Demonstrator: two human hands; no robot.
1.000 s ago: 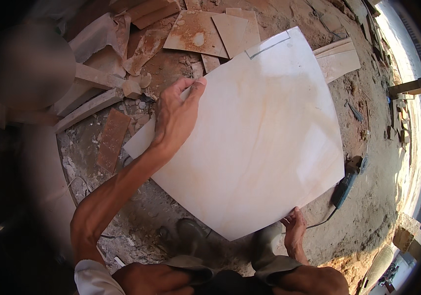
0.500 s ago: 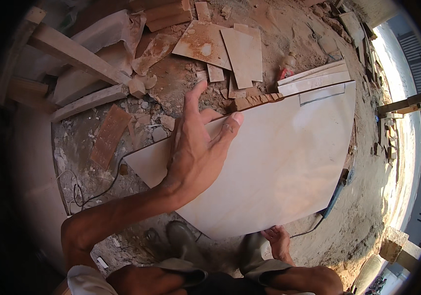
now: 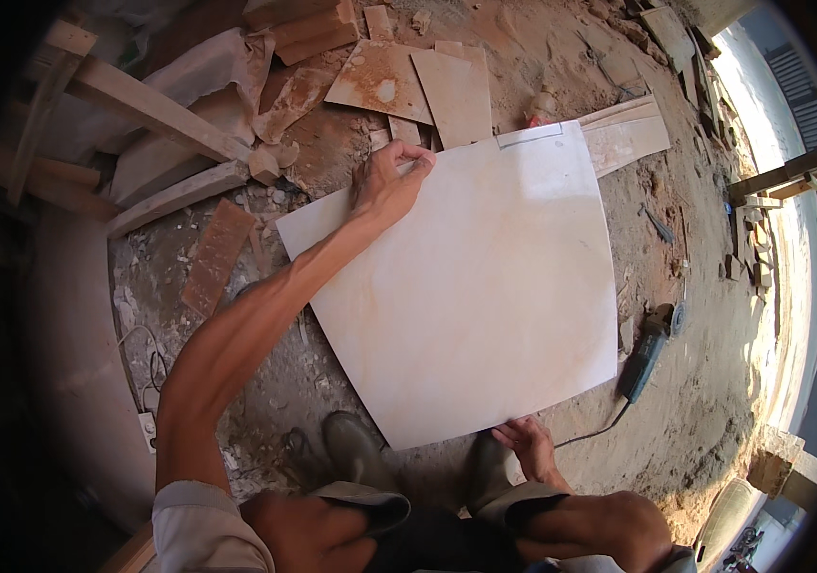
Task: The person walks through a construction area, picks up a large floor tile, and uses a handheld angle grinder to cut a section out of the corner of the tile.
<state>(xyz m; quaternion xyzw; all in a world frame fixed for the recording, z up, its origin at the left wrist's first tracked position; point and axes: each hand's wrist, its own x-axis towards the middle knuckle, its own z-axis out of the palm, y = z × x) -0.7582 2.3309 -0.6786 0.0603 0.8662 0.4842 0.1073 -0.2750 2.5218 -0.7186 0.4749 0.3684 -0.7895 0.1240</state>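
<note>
A large cream floor tile (image 3: 466, 296) with a pencilled outline along its far edge spreads in front of my legs. My left hand (image 3: 391, 186) reaches across the tile's left side, closed on its far edge with thumb and fingers together. At the near edge my right hand (image 3: 530, 445) holds the tile, its fingers partly hidden beneath. An angle grinder (image 3: 645, 363) with a blue-grey body lies on the ground just right of the tile, its cord running toward my right hand.
Cut tile pieces (image 3: 458, 95) lie beyond the far edge, and more tile strips (image 3: 630, 134) at the far right. Wooden beams (image 3: 155, 110) stand at the left, near a reddish-brown tile piece (image 3: 217, 258). A socket block (image 3: 148, 432) is at lower left. My boots (image 3: 356, 449) are close below the tile.
The tile has turned and shifted left at its far right corner, showing more of its face and uncovering the grinder. My left hand's raised index finger has come down onto the far edge.
</note>
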